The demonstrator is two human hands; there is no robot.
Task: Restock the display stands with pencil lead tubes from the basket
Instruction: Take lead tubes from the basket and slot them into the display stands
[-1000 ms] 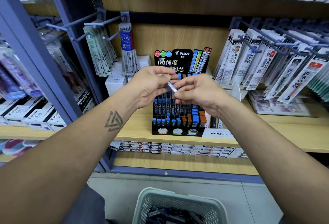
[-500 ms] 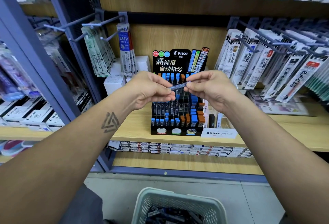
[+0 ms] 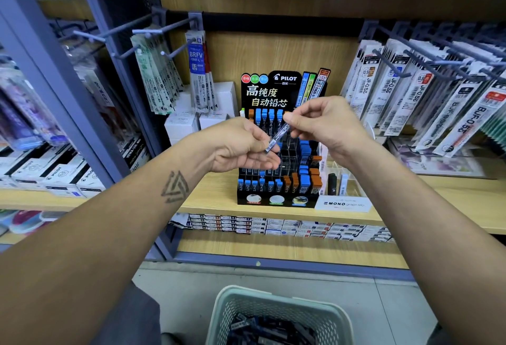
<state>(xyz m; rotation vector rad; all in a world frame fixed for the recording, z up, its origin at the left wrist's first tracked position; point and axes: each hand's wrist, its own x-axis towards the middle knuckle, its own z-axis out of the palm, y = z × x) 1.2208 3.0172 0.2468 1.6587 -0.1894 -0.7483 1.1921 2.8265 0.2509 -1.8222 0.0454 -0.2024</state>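
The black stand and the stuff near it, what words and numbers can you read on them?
"PILOT" and "高纯度 自动铅芯": header of the black display stand.
"MONO": white sign beside the stand's foot; the paler word after it is blurred.
"BRFV": blue refill pack hanging at left.
"JF-0.5" and "BJF-0.5": hanging packs at right.
Barcode label on the lead tube held in both hands: too small to read.

bright even light, blurred warped edges
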